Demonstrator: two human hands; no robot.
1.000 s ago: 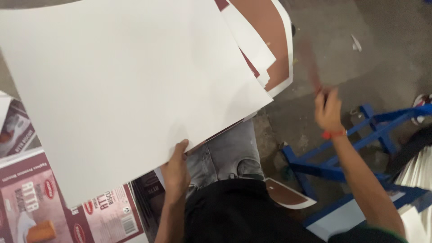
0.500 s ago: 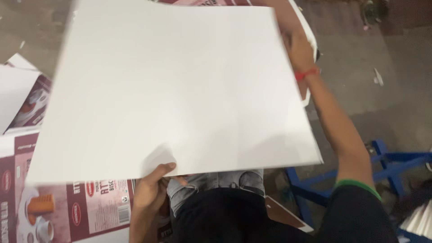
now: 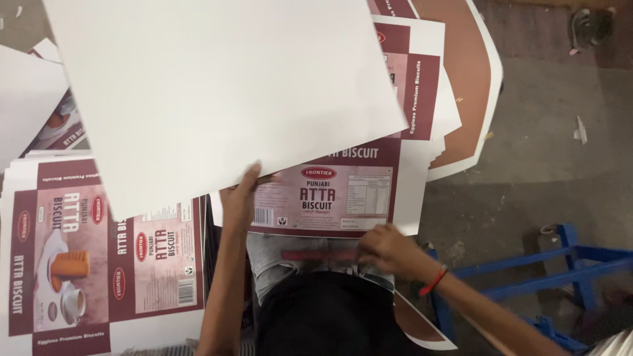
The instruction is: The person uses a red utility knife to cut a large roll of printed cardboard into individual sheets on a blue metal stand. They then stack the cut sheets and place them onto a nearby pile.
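**White sheet lifted off, stick back under my right hand**

On my far left a stack of printed maroon carton blanks [image 3: 99, 257] lies flat, with a few loose white sheets [image 3: 26, 99] overlapping its upper corner. My left hand [image 3: 241, 194] has its grip closed on the near edge of the big white sheet [image 3: 224, 86] — thumb on top, fingers under — and holds it tilted up and away from me. Half a second ago this sheet covered nearly everything in front of me and my right hand was up at its far edge; now the sheet has swung left and up, and the printed blank [image 3: 336, 188] beneath it shows its maroon panels. To my mind that means the white sheet is separated from the pile and the printed one is free to be handled.

My right hand [image 3: 386, 247] has come down to my lap, fingers closed around one end of a thin red stick [image 3: 316, 254] lying across my jeans, just below the printed blank's near edge.

Further right, brown board [image 3: 471, 86] sticks out from under the pile. Beyond it is a grey, dusty concrete floor [image 3: 547, 151] with scraps of paper, and a blue metal frame [image 3: 560, 257] stands at my right side
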